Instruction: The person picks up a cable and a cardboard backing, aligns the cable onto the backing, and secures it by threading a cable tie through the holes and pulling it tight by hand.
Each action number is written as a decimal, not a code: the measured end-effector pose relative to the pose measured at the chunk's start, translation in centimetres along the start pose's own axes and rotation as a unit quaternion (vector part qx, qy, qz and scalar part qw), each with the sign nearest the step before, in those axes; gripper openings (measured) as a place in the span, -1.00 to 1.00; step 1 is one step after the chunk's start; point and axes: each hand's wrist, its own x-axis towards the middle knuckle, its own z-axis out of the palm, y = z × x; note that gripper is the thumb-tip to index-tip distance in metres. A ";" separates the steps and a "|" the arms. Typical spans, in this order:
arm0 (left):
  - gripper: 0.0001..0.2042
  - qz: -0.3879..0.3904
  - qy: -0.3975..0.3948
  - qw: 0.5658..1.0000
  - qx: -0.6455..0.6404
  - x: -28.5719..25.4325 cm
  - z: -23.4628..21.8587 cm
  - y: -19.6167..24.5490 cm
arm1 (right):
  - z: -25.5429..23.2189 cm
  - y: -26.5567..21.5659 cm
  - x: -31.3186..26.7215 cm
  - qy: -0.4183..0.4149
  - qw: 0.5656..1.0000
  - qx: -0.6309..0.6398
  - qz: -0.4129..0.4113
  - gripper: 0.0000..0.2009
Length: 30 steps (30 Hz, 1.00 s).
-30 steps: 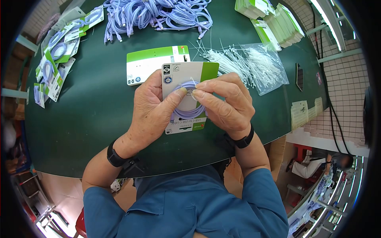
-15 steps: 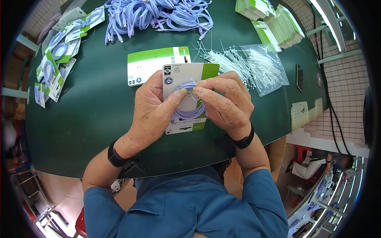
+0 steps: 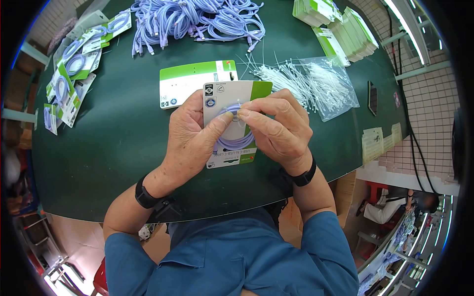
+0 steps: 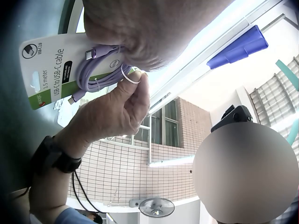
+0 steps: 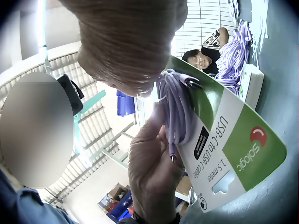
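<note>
A white and green card (image 3: pixel 211 113) with a coiled purple cable (image 3: pixel 236 143) on it is held above the table in the head view. The left hand (image 3: pixel 190 133) grips the card's left side, its thumb pressing on the coil. At the top of the coil, the right hand (image 3: pixel 280 126) pinches a thin white tie between thumb and index finger. The left wrist view shows the tie (image 4: pixel 126 74) as a small loop beside the coil (image 4: pixel 88 74), by the right hand's (image 4: pixel 112 109) fingertips. In the right wrist view the left hand (image 5: pixel 154 168) is behind the card (image 5: pixel 224 154).
Loose purple cables (image 3: pixel 173 22) lie at the back. A card stack (image 3: pixel 180 81) is just behind the held card. White ties (image 3: pixel 291 81), partly on a plastic bag, card piles (image 3: pixel 353 37) and a phone (image 3: pixel 372 97) are to the right. Carded cables (image 3: pixel 74 64) lie left.
The right hand has shifted slightly left and its fingertips have come closer to the left thumb. The left hand still grips the card, which has barely moved.
</note>
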 end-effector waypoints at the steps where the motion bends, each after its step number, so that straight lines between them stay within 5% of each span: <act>1: -0.69 -0.002 -0.002 1.000 -0.001 0.0 0.0 0.0 | 0.0 0.0 0.0 0.000 1.000 0.001 0.002 -0.58; 18: -0.71 0.009 0.000 0.999 0.051 -0.4 0.3 -0.2 | -0.2 0.0 1.2 -0.022 0.996 0.040 0.081 -0.73; 30: -0.73 0.071 0.022 0.984 0.159 0.0 -0.2 -1.3 | -0.5 -1.2 2.0 -0.050 0.999 -0.003 0.012 -0.72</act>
